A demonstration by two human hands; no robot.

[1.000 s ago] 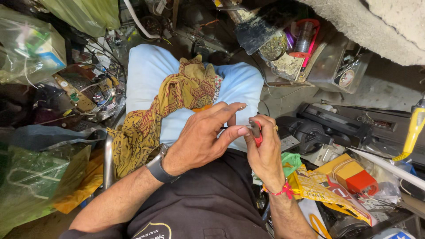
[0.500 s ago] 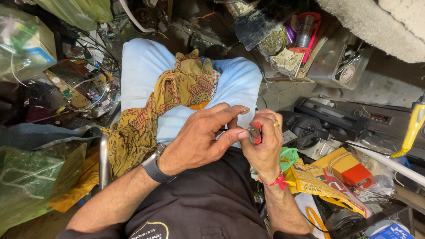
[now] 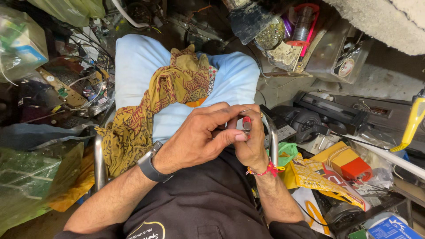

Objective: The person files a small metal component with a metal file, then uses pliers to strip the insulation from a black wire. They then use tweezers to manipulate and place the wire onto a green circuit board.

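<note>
Left hand: the left hand (image 3: pixel 201 141), with a dark watch (image 3: pixel 150 164) on its wrist, curls over the lap with thumb and forefinger closed narrow on the small red-handled tool (image 3: pixel 246 124).
Right hand: the right hand (image 3: pixel 252 148), with a red thread band (image 3: pixel 265 169) at the wrist, cups up from below, its fingers wrapped around the lower part of the same tool; both hands touch each other.
Where the tool is: between the two hands, above the black shirt (image 3: pixel 199 203) and just in front of the pale blue trousers (image 3: pixel 146 71).
How it looks: only a short red grip and a bit of grey metal show; the rest is hidden by the fingers, so its exact kind cannot be told.
How it will handle: judged light, stiff and hard, small enough to slip from fingertips; not fragile by its look.
Where to hold: best taken by the red grip, which should be less slippery than bare metal.
Further off: a mustard patterned cloth (image 3: pixel 150 106) drapes across the knees.
Far edge: a yellow handle (image 3: pixel 414 117) at right, among cluttered parts.
</note>
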